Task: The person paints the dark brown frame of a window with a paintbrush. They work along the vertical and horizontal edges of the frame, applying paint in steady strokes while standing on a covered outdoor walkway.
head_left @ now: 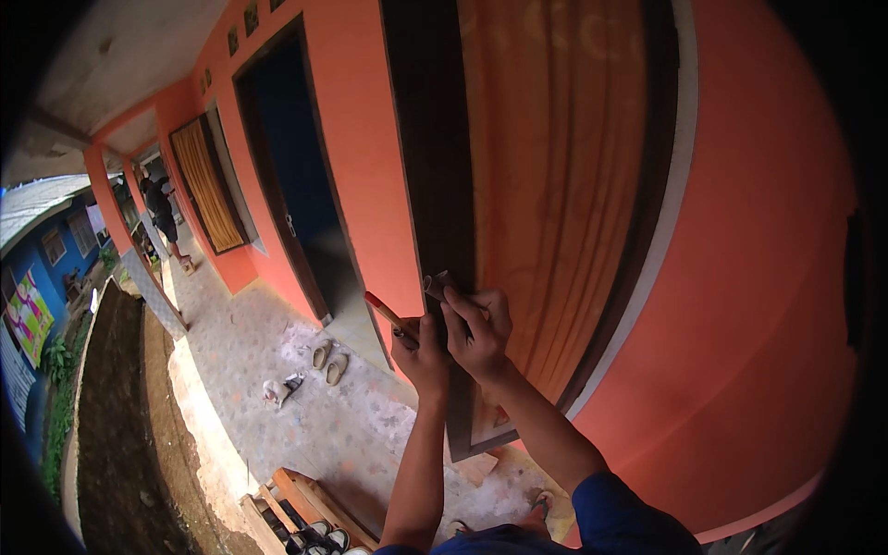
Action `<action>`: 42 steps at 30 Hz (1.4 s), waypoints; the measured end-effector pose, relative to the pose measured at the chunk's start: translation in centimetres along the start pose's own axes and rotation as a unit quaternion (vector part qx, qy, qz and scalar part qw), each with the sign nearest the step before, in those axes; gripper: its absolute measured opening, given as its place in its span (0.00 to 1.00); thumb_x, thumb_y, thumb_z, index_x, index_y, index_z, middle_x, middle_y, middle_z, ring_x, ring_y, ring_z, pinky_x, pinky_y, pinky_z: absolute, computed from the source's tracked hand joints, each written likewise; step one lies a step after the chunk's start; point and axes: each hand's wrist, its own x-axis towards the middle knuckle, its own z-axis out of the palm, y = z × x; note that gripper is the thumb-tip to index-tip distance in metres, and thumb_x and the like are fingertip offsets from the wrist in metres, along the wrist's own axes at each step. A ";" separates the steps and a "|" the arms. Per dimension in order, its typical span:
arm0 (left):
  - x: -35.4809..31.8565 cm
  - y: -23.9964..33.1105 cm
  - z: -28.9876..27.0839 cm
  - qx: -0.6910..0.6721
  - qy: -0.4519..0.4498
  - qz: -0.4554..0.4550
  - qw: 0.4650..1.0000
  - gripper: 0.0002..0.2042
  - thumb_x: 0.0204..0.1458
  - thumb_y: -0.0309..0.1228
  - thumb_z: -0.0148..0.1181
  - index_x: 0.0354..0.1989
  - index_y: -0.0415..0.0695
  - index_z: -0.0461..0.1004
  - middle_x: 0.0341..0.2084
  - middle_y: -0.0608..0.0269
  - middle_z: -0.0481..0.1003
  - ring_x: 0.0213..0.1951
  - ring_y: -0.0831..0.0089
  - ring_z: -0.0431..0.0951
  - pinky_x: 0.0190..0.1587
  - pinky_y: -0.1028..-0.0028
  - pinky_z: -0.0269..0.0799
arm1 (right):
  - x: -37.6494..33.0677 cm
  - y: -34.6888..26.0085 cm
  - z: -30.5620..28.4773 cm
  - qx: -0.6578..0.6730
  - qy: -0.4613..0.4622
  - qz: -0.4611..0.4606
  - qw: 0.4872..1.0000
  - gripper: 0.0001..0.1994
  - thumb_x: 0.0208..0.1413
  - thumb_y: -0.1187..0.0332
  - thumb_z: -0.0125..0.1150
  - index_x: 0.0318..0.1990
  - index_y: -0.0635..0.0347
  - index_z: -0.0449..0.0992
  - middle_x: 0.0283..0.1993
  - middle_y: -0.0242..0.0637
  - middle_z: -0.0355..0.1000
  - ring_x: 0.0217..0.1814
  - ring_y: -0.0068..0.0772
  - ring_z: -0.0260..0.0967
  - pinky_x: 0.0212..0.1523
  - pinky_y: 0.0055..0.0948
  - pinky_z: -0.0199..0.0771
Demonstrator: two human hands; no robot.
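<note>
Filling most of the view, an orange house wall (758, 305) carries a tall window with a dark brown frame (435, 166) and an ochre curtain (555, 185) behind the glass. Both hands are raised against the frame's left upright, which runs top to bottom, so the work surface lies straight ahead of the fingers. The right hand (478, 335) sits nearer the wood, fingers curled shut around a small folded piece that looks like sandpaper (437, 282), pressed to the frame's edge. Just left of it and touching it, the left hand (418, 356) is closed around a red-handled tool (387, 313), likely a brush, whose long axis slants up and left, away from the frame; its working end is hidden. Further left stands an open dark doorway (291, 185), with a pair of sandals (329, 361) on the speckled porch floor (268, 342) below. Wooden planks (310, 504) lie near the floor's lower edge. Far down the porch, another person (162, 213) stands well apart.
</note>
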 end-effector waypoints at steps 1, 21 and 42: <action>0.1 0.1 0.0 -0.001 0.003 -0.009 1.000 0.13 0.63 0.35 0.58 0.31 0.38 0.70 0.22 0.72 0.65 0.26 0.84 0.63 0.28 0.78 0.59 | 1.0 0.2 0.1 -0.009 0.000 0.002 1.000 0.17 0.50 0.78 0.69 0.49 0.54 0.81 0.32 0.33 0.68 0.29 0.32 0.65 0.27 0.30 0.64; -0.5 0.7 -0.6 -0.002 0.031 -0.005 0.999 0.15 0.61 0.35 0.61 0.27 0.41 0.64 0.20 0.74 0.62 0.23 0.84 0.60 0.26 0.78 0.56 | 19.3 -0.2 3.6 0.017 0.108 -0.010 0.994 0.12 0.52 0.77 0.67 0.46 0.60 0.81 0.30 0.37 0.64 0.29 0.34 0.66 0.27 0.31 0.66; -1.6 1.3 -0.8 0.032 0.003 -0.035 0.999 0.10 0.56 0.28 0.66 0.31 0.39 0.69 0.19 0.73 0.67 0.20 0.86 0.64 0.22 0.81 0.58 | 6.3 -1.3 0.3 0.026 0.045 0.024 0.998 0.14 0.50 0.79 0.70 0.46 0.60 0.82 0.28 0.32 0.62 0.26 0.27 0.61 0.23 0.28 0.59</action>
